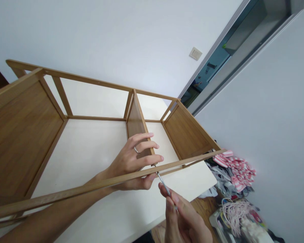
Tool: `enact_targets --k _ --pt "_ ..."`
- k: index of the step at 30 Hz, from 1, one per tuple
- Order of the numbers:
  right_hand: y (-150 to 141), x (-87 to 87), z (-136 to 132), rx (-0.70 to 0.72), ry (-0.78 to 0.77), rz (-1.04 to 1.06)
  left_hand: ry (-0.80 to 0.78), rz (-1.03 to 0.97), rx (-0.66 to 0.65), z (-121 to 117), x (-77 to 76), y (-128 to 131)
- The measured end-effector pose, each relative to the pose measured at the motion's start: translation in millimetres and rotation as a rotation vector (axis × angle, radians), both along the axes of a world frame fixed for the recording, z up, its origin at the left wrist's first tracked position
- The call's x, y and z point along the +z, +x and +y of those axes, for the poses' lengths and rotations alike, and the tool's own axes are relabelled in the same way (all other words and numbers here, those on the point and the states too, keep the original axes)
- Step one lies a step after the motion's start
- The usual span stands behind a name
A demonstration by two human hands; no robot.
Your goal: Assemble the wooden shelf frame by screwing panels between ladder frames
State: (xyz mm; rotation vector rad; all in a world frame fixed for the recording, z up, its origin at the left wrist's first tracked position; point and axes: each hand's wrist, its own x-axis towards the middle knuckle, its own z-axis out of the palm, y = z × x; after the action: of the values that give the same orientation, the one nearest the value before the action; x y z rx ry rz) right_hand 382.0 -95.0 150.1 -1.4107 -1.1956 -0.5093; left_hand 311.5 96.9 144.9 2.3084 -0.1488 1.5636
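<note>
A wooden frame with panels lies on a white tabletop. My left hand reaches in behind the near wooden rail and wraps the end of the middle divider panel. Its fingers lie across the divider's edge, and the thumb shows below the rail. In my right hand a thin metal driver rod is pinched between thumb and fingers. The rod's tip meets the rail where the divider's end comes up to it, at a small metal fastener. The rod's other end is partly hidden by my fingers.
Side panels stand at the left and right. Behind is a white wall with a light switch. Beyond the table's right edge, a pink striped cloth and a bin with pale cord crowd the wooden floor.
</note>
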Motion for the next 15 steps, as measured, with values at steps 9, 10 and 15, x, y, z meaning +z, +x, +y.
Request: enact_targets --k 9,10,15 --pt "-4.4 -8.8 2.3 -0.068 0.036 0.058 -0.005 -0.006 0.021 -1.2 2.4 0.3" --pt "-5.4 -10.0 3.2 -0.062 0.036 0.063 -0.006 -0.002 0.018 -1.2 1.9 0.1" --pt "-10.1 -3.2 0.5 -0.096 -0.039 0.027 -0.018 -0.001 0.013 -1.6 0.3 0.1"
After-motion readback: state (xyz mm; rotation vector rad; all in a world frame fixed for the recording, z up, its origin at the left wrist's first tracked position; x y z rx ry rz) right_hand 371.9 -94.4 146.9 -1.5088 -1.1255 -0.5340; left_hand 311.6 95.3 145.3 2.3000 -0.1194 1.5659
